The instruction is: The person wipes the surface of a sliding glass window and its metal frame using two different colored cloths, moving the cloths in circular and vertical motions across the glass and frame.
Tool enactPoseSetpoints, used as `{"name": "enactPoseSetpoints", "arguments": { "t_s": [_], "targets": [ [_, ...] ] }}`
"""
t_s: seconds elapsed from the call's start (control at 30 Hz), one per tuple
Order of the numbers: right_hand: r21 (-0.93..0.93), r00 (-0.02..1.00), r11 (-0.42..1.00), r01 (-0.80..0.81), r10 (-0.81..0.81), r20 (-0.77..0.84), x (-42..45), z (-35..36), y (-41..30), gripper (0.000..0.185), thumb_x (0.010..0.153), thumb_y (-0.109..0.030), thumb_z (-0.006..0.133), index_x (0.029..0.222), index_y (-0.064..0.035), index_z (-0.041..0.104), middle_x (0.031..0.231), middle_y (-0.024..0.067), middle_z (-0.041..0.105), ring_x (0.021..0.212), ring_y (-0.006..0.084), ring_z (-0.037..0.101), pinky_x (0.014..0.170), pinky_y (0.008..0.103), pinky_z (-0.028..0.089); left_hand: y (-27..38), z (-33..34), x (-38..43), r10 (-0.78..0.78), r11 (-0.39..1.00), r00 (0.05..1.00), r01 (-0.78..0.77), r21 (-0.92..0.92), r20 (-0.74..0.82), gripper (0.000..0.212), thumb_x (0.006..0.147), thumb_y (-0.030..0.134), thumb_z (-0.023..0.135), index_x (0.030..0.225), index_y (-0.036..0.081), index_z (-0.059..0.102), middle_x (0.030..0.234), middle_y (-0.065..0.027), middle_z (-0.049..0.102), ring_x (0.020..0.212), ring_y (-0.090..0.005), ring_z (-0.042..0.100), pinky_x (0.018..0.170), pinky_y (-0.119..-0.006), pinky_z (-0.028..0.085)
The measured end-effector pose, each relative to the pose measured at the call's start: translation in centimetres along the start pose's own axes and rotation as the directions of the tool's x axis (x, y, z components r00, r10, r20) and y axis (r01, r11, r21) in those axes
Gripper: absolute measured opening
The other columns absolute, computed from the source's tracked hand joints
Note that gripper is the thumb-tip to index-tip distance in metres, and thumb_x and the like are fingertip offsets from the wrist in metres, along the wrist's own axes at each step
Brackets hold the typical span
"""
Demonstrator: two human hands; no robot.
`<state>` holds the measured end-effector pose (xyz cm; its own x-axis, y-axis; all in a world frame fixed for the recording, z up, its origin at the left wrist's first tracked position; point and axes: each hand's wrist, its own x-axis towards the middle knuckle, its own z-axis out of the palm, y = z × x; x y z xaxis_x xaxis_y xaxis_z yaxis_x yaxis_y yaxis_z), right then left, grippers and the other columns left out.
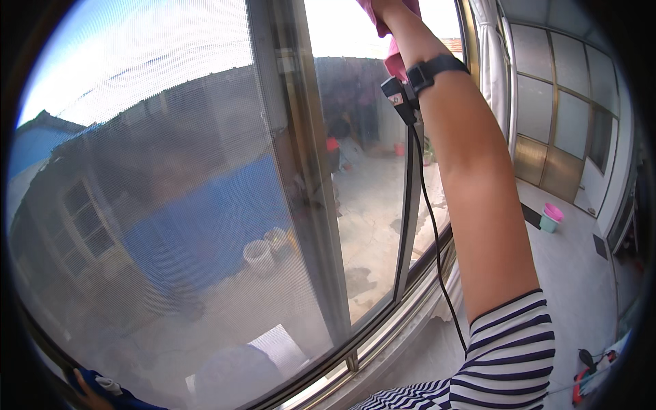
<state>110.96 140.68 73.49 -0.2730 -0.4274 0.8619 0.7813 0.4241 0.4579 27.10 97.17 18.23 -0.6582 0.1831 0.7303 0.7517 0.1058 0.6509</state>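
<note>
My right arm reaches up to the window's glass pane (359,118). At the top edge, my right hand (388,8) is partly cut off, with a pink cloth (394,62) bunched around it and hanging past the wrist. A black strap (448,65) circles that wrist. Beside it is a small black device (401,100), from which a black cable (434,225) runs down. In the lower left corner, part of a hand (88,390), possibly my left, lies against dark blue fabric (125,397). Its fingers are mostly hidden.
A mesh screen (195,169) fills the left side, beside the metal window frame (307,169). White curtains (492,66) hang at right. Pink and green buckets (551,218) stand on the floor. A cord and red item (579,384) lie lower right. Outside, a blurred person (348,141) is visible.
</note>
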Motion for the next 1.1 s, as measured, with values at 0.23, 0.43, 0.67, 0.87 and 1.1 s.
{"name": "enactPoseSetpoints", "arguments": {
  "t_s": [0.23, 0.43, 0.67, 0.87, 1.1],
  "targets": [
    [0.154, 0.975, 0.967, -0.205, 0.188, 0.121, -17.8, -8.4, -22.5, 0.061, 0.091, -0.043, 0.051, 0.141, -0.0082, 0.042, 0.116, 0.0193, 0.053, 0.104, 0.0377, 0.051, 0.092, 0.0486, 0.037, 0.1, -5.1, 0.3, 0.373, 0.856, 0.928, -0.349, 0.383, 0.012, 0.038, 0.100, 0.016, 0.043, 0.138, 0.012, 0.048, 0.136, -0.0229, 0.047, 0.122, -0.0323, 0.050, 0.105, -0.042, 0.038],
    [0.312, 0.486, 0.923, -0.224, -0.172, 0.857, -35.6, -18.1, -37.5, 0.025, 0.087, -0.032, 0.054, 0.104, -0.0148, 0.060, 0.094, 0.0044, 0.059, 0.083, 0.0220, 0.058, 0.079, 0.0442, 0.045, 6.3, -1.7, -1.8, 0.040, 0.998, 0.999, -0.041, -0.052, -0.011, 0.043, 0.097, 0.037, 0.055, 0.122, 0.002, 0.061, 0.115, -0.0143, 0.060, 0.095, -0.0201, 0.056, 0.089, -0.032, 0.043],
    [0.659, 0.038, 0.399, 0.638, -0.871, 0.490, -34.4, -17.7, -38.8, 0.058, 0.092, -0.025, 0.054, 0.146, -0.0244, 0.035, 0.144, -0.0048, 0.045, 0.129, 0.0137, 0.046, 0.108, 0.0333, 0.040, 10.9, -2.0, -2.3, -0.140, 0.966, 0.989, 0.125, -0.227, -0.048, 0.068, 0.089, 0.049, 0.060, 0.121, -0.011, 0.055, 0.112, -0.0179, 0.060, 0.098, -0.0255, 0.059, 0.090, -0.036, 0.047],
    [0.050, 0.827, 0.950, 0.309, -0.294, 0.479, -14.8, -10.0, -27.7, 0.052, 0.096, -0.054, 0.037, 0.134, -0.0221, 0.052, 0.117, 0.0142, 0.053, 0.116, 0.0276, 0.048, 0.107, 0.0549, 0.027, 10.0, -1.6, -2.6, -0.227, 0.952, 0.973, 0.213, -0.218, -0.039, 0.068, 0.091, 0.050, 0.057, 0.126, -0.008, 0.054, 0.127, -0.0200, 0.054, 0.112, -0.0297, 0.053, 0.101, -0.039, 0.040],
    [-0.298, 0.940, 0.902, 0.314, -0.250, 0.233, 3.4, -0.8, -10.3, 0.056, 0.099, -0.029, 0.038, 0.147, -0.0030, 0.026, 0.149, 0.0262, 0.027, 0.136, 0.0409, 0.032, 0.113, 0.0432, 0.027, 8.9, -2.6, -3.0, -0.037, 0.983, 0.992, 0.015, -0.185, -0.120, 0.061, 0.091, 0.045, 0.058, 0.122, -0.008, 0.056, 0.120, -0.0170, 0.057, 0.106, -0.0267, 0.055, 0.097, -0.036, 0.041]
  ]
}}
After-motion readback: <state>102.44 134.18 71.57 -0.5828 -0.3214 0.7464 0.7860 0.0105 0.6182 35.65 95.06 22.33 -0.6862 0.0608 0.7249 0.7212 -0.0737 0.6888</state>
